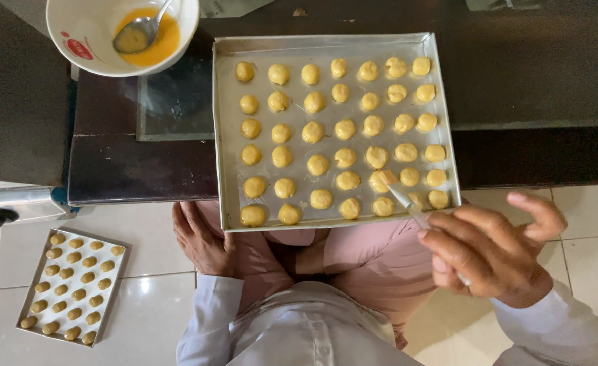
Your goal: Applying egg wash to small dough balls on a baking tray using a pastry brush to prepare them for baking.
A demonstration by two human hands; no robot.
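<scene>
Down in the lower right of the head view, the right hand [492, 254] pinches a thin clear-handled brush [410, 203] between thumb and fingers, with the little finger lifted free. The brush slants up and to the left from the hand, and its pale tip rests on a dough ball [380, 180] in the second row from the near edge of the baking tray [225, 135].

That square metal tray fills the middle of the frame, lying on a dark low table [529, 88], its near edge jutting out over the person's lap. Small round yellow dough balls sit on it in loose rows, each apart from its neighbours. The hand itself stays just outside the tray's lower right corner, so only the brush crosses the rim.

At lower left of centre, the left hand [204, 240] lies flat and relaxed on the pink-clothed knee [258, 261], fingers pointing up toward the tray's near left corner, gripping nothing. It sits just below the tray's edge without touching it.

In the upper left corner a white bowl [85, 37] holds an orange-yellow liquid with a metal spoon [139, 32] standing in it, well apart from both hands.

On the white tiled floor [156, 298] at lower left, a second, smaller tray [119, 271] carries rows of darker, browner dough pieces.
</scene>
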